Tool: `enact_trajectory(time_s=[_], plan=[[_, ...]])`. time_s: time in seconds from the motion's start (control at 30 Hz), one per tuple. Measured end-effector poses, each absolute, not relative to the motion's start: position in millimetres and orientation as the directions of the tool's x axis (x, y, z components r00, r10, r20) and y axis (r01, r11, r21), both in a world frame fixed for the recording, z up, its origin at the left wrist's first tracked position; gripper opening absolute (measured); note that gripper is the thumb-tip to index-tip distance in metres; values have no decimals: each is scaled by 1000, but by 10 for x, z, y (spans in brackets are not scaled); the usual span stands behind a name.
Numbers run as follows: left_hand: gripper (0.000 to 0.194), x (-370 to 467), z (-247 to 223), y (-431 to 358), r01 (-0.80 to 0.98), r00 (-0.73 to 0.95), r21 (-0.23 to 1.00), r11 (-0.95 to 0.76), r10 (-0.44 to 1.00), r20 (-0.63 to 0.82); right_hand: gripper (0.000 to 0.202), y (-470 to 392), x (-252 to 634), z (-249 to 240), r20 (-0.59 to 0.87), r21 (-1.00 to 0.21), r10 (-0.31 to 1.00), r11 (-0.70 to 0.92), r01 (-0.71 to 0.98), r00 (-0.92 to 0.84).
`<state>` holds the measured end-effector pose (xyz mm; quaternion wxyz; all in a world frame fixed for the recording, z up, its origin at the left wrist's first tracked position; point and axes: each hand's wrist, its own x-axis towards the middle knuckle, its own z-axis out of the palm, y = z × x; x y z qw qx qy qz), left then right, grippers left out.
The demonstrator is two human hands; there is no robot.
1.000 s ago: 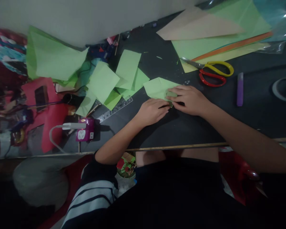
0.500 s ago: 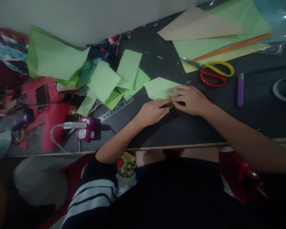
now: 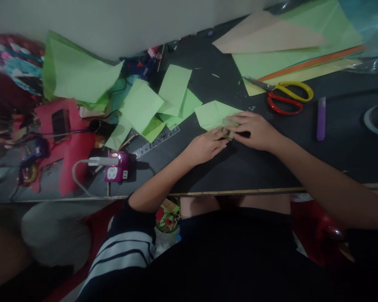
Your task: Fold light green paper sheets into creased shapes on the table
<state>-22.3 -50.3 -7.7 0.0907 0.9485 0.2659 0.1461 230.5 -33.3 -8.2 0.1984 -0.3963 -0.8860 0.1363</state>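
A light green sheet of paper (image 3: 212,113) with crease lines lies on the dark table in front of me. My left hand (image 3: 206,147) pinches its near edge, fingers bent together. From the other side my right hand (image 3: 252,130) grips the paper's right part, its fingers over the top and its thumb by the near edge. The fingertips of both hands almost meet and cover the near corner. Scissors (image 3: 285,94) with one yellow and one red handle lie beyond my right hand. Further right is a purple capped stick (image 3: 321,119), like a marker or glue.
Left of my hands are loose green papers (image 3: 141,105), a clear ruler (image 3: 157,141) and a purple plug adapter (image 3: 117,167) with a white cable. Large coloured sheets (image 3: 271,33) lie at the back right, a tape roll (image 3: 373,119) at the right edge. Someone's leg (image 3: 56,235) shows at lower left.
My left fingers have shifted slightly onto the paper's near edge, and the dark gap under them has closed. My right hand stays on the paper. The whole view has shifted a little.
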Motion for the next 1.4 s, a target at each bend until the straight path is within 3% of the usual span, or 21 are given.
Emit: enact_trajectory(time_s=[0.17, 0.4, 0.6, 0.77, 0.97, 1.1, 1.27, 1.4], plan=[[44, -225, -13, -521, 528, 822, 263, -807, 564, 80, 48, -471, 2263, -23, 312, -239, 680, 732, 638, -663], [45, -293, 82, -539, 584, 802, 232, -778, 597, -18, 49, -540, 2249, -30, 294, -173, 638, 768, 617, -711], [53, -312, 59, -529, 593, 797, 247, -766, 603, -45, 53, -558, 2320, 42, 216, -120, 606, 795, 595, -766], [82, -484, 30, -471, 660, 737, 256, -706, 675, -36, 56, -588, 2353, 9, 183, -85, 614, 788, 609, -768], [75, -756, 14, -402, 812, 569, 115, -572, 820, 61, 58, -554, 2245, 82, 133, -21, 629, 774, 633, -766], [78, -596, 24, -540, 832, 526, 112, -543, 837, 153, 61, -681, 1995, 263, 3, -5, 720, 694, 720, -694], [76, -260, 33, -626, 782, 612, 144, -607, 791, 13, 56, -1094, 1512, 458, -93, -15, 903, 420, 907, -419], [73, -271, 52, -529, 777, 615, 132, -616, 787, 47, 59, -1277, 1321, 423, -107, -12, 916, 388, 921, -387]])
